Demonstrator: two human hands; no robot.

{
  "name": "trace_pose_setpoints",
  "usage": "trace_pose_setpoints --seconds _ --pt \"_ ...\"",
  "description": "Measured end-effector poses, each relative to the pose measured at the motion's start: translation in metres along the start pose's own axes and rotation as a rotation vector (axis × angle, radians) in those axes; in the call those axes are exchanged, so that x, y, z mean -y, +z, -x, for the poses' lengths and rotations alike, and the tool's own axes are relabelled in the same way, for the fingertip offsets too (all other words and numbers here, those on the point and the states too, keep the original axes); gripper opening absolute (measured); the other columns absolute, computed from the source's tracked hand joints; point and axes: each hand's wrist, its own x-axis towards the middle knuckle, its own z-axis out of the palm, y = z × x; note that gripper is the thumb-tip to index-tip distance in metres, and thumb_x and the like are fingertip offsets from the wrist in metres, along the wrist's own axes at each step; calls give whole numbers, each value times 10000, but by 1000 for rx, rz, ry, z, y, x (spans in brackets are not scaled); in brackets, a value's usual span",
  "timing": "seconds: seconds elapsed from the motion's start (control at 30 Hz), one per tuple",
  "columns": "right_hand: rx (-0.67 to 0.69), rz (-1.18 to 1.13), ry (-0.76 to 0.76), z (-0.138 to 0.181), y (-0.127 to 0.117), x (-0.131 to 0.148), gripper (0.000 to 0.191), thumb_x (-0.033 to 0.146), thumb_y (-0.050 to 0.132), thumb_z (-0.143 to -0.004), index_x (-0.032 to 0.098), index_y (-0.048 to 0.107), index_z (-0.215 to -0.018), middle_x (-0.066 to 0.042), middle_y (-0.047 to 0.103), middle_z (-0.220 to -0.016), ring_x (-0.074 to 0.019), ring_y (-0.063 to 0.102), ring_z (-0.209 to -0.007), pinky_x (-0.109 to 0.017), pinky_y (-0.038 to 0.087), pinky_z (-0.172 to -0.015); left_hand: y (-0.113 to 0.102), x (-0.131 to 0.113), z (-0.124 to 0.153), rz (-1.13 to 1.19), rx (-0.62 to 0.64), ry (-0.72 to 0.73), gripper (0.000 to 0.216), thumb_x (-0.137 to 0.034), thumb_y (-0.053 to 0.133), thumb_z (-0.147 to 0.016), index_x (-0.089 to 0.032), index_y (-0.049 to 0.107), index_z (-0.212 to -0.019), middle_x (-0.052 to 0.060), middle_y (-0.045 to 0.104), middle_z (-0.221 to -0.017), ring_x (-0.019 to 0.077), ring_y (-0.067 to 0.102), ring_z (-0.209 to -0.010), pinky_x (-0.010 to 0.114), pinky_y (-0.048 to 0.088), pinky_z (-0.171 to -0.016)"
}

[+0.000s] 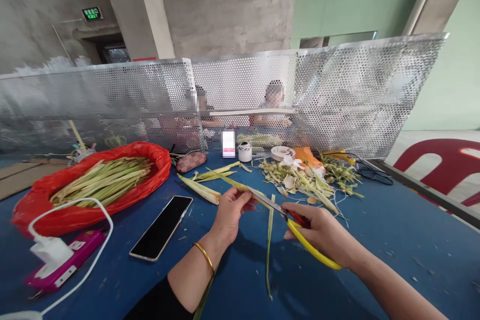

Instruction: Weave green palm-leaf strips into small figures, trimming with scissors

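My left hand (229,209) is closed on a long pale green leaf strip (228,180) that runs up and to the left over the blue table (393,230). My right hand (321,232) grips yellow-handled scissors (300,232), whose blades reach the leaf just right of my left fingers. A thin cut sliver (269,245) hangs down from the leaf between my hands. A gold bangle (204,257) sits on my left wrist.
A red bag (45,200) of leaf strips lies at left. A black phone (162,227), a pink power strip (63,265) with a white charger, a pile of trimmings (307,180) and small jars lie around. Other people sit behind a perforated metal screen (337,90). Red chair at right.
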Motion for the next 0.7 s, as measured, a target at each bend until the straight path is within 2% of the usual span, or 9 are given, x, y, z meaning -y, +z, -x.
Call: trace_pose_setpoints --seconds 0.17,0.37,0.7 --pt "-1 37 -16 0 -3 2 449 419 672 -708 213 677 -1106 7 659 -744 -155 562 -644 -232 464 -591 -2 0 -1 -3 21 -2 201 -299 766 -650 -143 680 -742 28 671 -719 135 635 -652 223 500 -587" --pt "-10 47 4 2 -2 6 458 416 667 -704 229 668 -1122 -14 683 -797 -169 585 -665 -244 478 -625 -1 2 1 -55 104 -51 208 -302 754 -680 -138 705 -799 53 699 -772 125 630 -637 224 497 -601" --pt "17 97 -24 -1 -5 0 441 441 654 -738 230 661 -1126 8 616 -732 -151 520 -635 -245 435 -582 0 -3 3 -15 113 -96 221 -323 734 -675 -125 699 -767 62 690 -695 161 651 -626 254 509 -594"
